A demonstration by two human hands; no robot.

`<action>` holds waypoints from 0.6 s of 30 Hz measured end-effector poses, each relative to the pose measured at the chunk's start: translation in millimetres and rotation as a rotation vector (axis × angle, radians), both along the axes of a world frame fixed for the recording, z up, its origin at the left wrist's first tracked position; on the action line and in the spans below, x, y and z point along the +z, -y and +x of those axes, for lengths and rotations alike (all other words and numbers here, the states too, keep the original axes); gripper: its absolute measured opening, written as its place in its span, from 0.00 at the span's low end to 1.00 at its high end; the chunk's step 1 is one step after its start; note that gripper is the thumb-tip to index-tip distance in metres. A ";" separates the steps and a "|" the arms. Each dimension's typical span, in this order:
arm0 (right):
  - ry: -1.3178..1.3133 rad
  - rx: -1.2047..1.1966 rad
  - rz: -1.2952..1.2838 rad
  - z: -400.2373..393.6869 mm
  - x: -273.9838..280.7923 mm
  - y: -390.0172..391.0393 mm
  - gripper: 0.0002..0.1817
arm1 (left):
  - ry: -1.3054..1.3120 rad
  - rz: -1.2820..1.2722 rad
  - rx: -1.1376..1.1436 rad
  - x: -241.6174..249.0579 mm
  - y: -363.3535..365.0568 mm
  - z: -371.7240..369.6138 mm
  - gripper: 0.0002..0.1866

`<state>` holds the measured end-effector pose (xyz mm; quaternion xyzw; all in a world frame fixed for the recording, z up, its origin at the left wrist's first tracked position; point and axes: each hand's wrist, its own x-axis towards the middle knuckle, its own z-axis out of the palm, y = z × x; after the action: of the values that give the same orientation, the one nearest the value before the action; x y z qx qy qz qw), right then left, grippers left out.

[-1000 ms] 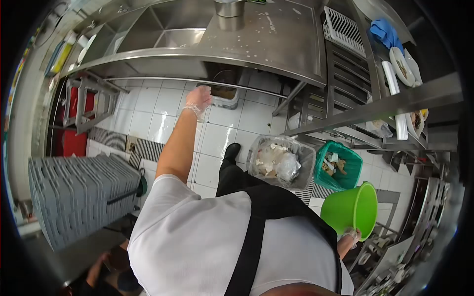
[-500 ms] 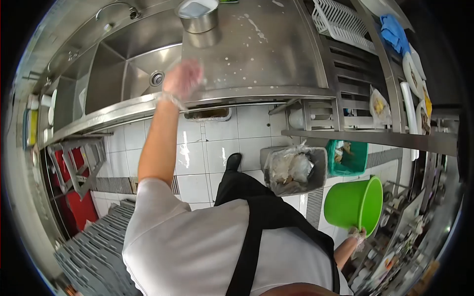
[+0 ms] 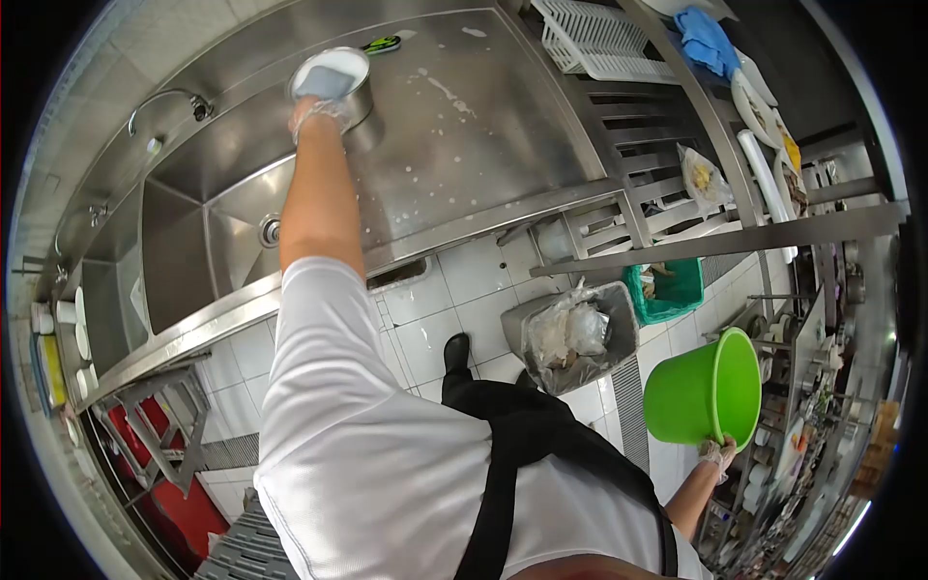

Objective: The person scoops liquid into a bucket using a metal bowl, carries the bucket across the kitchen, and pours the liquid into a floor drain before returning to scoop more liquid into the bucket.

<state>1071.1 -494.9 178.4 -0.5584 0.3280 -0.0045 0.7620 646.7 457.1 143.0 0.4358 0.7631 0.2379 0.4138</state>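
My left hand (image 3: 314,114), in a clear plastic glove, reaches over the near side of a metal pot (image 3: 359,101) on the steel counter. A grey-blue sponge (image 3: 327,83) lies at the top of the pot among white suds, right at my fingers. I cannot tell whether those fingers have closed on it. Down at the right, my right hand (image 3: 716,452), also gloved, grips the lower rim of a bright green bucket (image 3: 691,394). The bucket hangs tilted on its side, its mouth facing right.
Left of the pot is a steel sink (image 3: 237,217) with a faucet (image 3: 174,95). A green-and-black brush (image 3: 383,44) lies behind the pot. A white dish rack (image 3: 599,43) stands at the back right. Below are a lined grey bin (image 3: 575,338) and a green crate (image 3: 667,290).
My left hand has moved from above the sink's front edge to the pot. The camera view has turned and shifted. My right hand keeps holding the bucket.
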 end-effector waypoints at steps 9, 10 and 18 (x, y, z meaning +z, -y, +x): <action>-0.015 -0.008 -0.020 -31.8 -5.0 -20.2 0.06 | 0.891 0.107 0.224 -82.0 16.7 -34.5 0.10; -0.050 0.020 -0.029 -44.4 7.3 -39.3 0.07 | 0.861 0.114 0.122 -72.7 40.1 -34.9 0.08; 0.130 -0.057 0.078 -43.1 -29.7 -12.4 0.03 | 0.105 0.440 -0.698 7.8 180.0 -27.7 0.03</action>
<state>1028.1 -482.4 148.7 -0.5170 0.2935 -0.0498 0.8025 619.0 277.2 150.8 0.7336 0.4785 0.2624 0.4049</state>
